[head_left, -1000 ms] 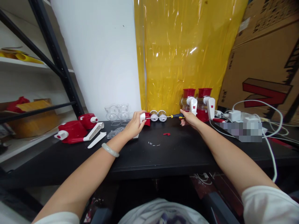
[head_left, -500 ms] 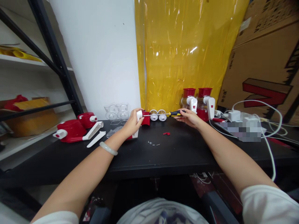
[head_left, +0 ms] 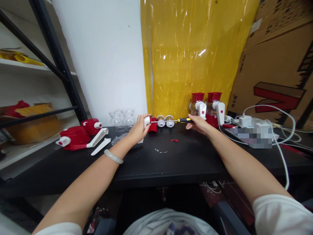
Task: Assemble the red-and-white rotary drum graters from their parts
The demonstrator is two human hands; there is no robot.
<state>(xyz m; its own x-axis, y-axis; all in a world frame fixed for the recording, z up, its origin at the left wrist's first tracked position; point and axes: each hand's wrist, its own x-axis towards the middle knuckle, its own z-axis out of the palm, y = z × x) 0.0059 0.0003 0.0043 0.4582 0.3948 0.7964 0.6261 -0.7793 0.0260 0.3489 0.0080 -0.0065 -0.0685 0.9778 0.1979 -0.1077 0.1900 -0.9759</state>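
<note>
My left hand [head_left: 138, 129] is closed around a white plastic part [head_left: 146, 121], which it holds above the table. My right hand [head_left: 198, 124] grips a screwdriver [head_left: 184, 120] by its yellow and black handle. The long shaft lies level, pointing left, and its tip meets the white part or ends right beside it; the exact contact is too small to see. Behind the shaft stand a red plastic piece [head_left: 153, 125] and two clear cups with white discs [head_left: 165, 121]. Several small screws [head_left: 160, 151] and a small red part [head_left: 174, 140] lie on the black table.
Red housings [head_left: 74, 137] and white handle pieces [head_left: 100, 146] lie at the left, near clear plastic parts [head_left: 122, 118]. Two red and white hand-cranked devices [head_left: 214, 109] stand at the right back. White chargers and cables [head_left: 245, 121] fill the right side, before a large cardboard box [head_left: 274, 75].
My right hand's fingers have shifted on the screwdriver handle and curled in more. The left hand with the white part has barely moved.
</note>
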